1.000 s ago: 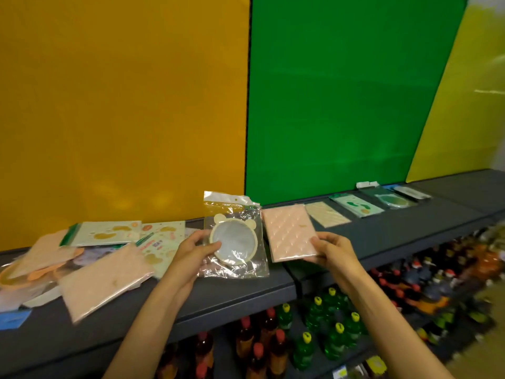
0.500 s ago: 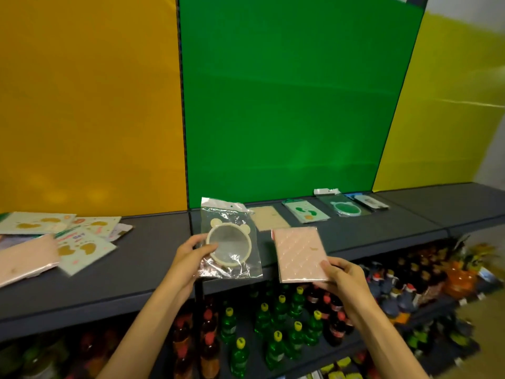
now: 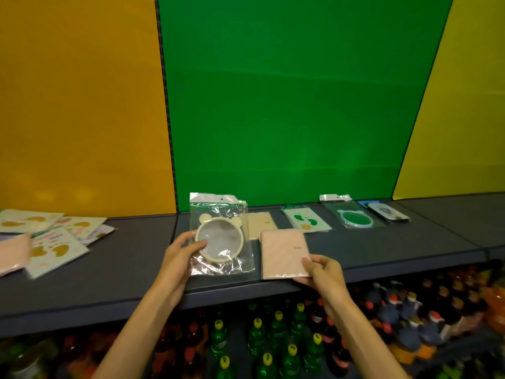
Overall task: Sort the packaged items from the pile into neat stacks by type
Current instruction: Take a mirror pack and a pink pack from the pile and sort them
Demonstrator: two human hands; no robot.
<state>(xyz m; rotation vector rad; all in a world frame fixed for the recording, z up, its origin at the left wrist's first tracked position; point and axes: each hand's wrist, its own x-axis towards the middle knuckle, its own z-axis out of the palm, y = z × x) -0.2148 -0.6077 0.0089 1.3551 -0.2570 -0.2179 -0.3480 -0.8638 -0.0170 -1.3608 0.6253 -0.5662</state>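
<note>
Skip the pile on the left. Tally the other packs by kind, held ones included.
Bear-eared round packs: 2 (cream pack, green pack)
Plain flat packs: 2 (pink pack, beige pack)
Green-spotted card pack: 1
Blue-edged pack: 1
Total: 6

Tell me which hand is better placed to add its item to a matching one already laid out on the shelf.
Left, probably. The left hand grips a bagged cream bear-eared item, the same shape as the green one laid out. No pink match for the right hand's packet shows there.
</note>
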